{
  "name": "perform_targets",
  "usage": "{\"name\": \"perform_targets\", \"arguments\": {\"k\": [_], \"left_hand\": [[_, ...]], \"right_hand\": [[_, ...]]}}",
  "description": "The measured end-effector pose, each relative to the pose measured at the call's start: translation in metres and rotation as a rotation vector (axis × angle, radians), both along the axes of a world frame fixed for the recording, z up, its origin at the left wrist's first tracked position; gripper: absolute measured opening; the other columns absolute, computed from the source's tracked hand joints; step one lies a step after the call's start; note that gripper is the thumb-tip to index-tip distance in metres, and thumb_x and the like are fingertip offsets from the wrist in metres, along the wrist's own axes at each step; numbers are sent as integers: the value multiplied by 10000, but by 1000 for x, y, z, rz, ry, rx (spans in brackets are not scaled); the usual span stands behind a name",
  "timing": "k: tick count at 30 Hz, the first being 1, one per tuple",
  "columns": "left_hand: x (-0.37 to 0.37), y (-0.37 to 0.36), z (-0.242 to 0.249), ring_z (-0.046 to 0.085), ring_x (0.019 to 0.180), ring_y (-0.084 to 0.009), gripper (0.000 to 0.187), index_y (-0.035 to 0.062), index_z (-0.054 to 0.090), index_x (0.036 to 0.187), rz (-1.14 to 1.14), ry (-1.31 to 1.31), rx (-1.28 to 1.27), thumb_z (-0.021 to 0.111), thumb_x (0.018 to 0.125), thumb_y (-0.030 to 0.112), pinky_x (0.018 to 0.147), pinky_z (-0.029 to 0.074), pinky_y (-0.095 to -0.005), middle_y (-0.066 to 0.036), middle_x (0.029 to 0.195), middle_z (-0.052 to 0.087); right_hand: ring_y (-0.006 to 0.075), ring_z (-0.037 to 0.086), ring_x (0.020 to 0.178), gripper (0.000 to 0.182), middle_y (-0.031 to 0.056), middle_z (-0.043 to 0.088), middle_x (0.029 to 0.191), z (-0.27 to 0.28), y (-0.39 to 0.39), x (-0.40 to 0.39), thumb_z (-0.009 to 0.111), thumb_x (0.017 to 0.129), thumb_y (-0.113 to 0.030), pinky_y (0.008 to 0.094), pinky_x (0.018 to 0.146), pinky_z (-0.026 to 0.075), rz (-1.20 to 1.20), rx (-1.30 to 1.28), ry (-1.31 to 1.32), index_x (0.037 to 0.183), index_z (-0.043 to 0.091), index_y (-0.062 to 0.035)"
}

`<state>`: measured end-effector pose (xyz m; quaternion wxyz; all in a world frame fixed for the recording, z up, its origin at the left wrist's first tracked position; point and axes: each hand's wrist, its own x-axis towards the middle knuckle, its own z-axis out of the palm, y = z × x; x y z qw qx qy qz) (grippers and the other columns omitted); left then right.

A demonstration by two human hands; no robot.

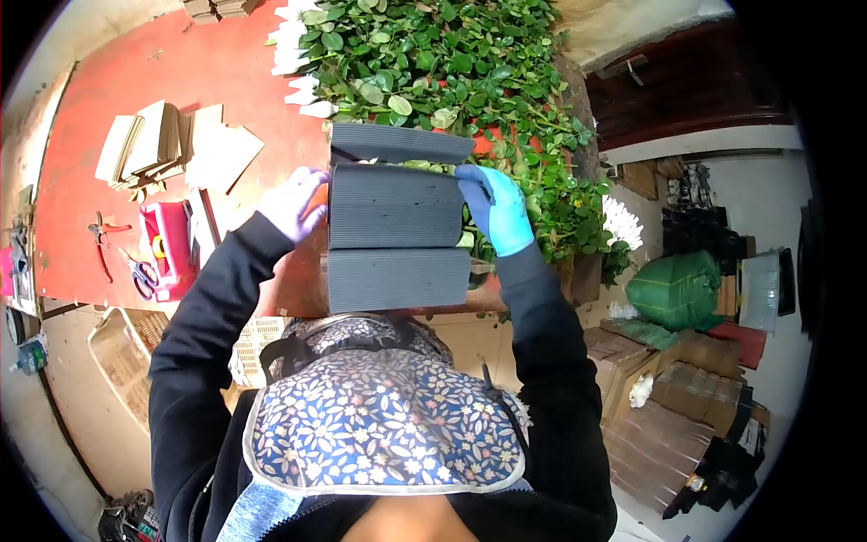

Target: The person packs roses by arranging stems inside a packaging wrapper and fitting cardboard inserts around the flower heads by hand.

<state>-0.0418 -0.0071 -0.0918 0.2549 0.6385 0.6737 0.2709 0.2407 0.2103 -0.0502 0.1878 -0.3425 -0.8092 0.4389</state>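
Note:
Dark grey corrugated cardboard [396, 206] lies in front of me in three ribbed panels, with gaps between them where green leaves show. My left hand [298, 206], in a pale lavender glove, holds the left edge of the middle panel with thumb and fingers. At that panel's upper right corner, my right hand [495, 210] in a blue glove has its fingers bent over the edge. Leafy green stems [433, 63] spread beyond and to the right of the cardboard. White flower heads [291, 41], some in pale wrapping, line the left side of the stems.
On the red table [212, 68] are stacked brown card pieces [149, 140], a pink container [170, 248], scissors [142, 274] and red-handled pruning shears [101, 242]. Plastic crates [126, 357] stand below. Right, on the floor, sit a green sack [675, 289] and flat cardboard [659, 452].

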Motion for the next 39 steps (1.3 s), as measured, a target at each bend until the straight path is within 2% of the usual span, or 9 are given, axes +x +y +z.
{"name": "perform_targets", "arguments": {"k": [4,7,13,15,17,23,31,37,39], "left_hand": [[12,7,71,672,888,-285,163,24,664,952,-231,-69,345,651,793,58,777,561,-346,-137,983,668],[42,32,63,654,980,-274,158,52,679,988,-449,-209,288,654,845,117,846,547,-373,-113,1082,673],[66,36,1,621,1100,-234,219,132,704,1044,-427,148,114,593,860,172,915,508,-375,-25,1182,673],[68,28,-5,621,1115,-219,232,145,708,1054,-389,156,122,575,866,174,930,500,-365,-15,1186,678],[65,26,-1,627,1092,-241,225,145,714,1046,-373,104,138,578,868,175,940,506,-362,-38,1181,680],[62,24,5,641,998,-242,171,123,690,954,-407,300,150,566,871,206,857,510,-375,-62,972,672],[70,22,12,624,947,-255,193,155,670,1010,-414,255,104,545,883,231,810,511,-382,-57,916,638],[60,15,13,642,977,-284,189,89,669,999,-344,-20,229,571,837,89,858,519,-406,-103,1007,678],[40,2,6,648,955,-300,188,63,659,948,-39,-175,471,559,797,14,848,523,-406,-127,980,680]], "right_hand": [[273,694,818,195,149,712,926,-3,-1,0,661,891,-122,343,744,538,-44,41,-129,1049,691,-12],[279,696,823,204,155,716,925,-21,8,5,672,884,-147,348,752,538,-115,37,-204,1041,696,-19],[326,681,818,223,156,710,926,-1,0,0,694,857,-152,397,729,530,-80,161,-208,1039,684,-24],[343,663,867,276,161,699,955,55,-19,-19,711,830,-127,420,765,516,7,674,-115,1069,661,0],[353,641,923,326,162,679,1015,74,-35,-22,728,796,-98,443,818,498,125,852,16,1093,643,8],[362,568,1162,397,199,598,1235,42,-61,-62,604,911,-252,443,988,440,780,473,-151,1230,587,-16],[370,546,1211,426,202,576,1309,4,-40,-66,611,917,-219,462,1018,429,765,421,-229,1293,553,-27],[367,517,1229,403,195,560,1330,-15,-41,-64,601,907,-191,459,1033,410,624,343,-100,1263,569,-6],[365,518,1230,415,190,558,1337,4,-46,-64,596,903,-195,459,1040,406,658,441,-139,1273,566,-9]]}}
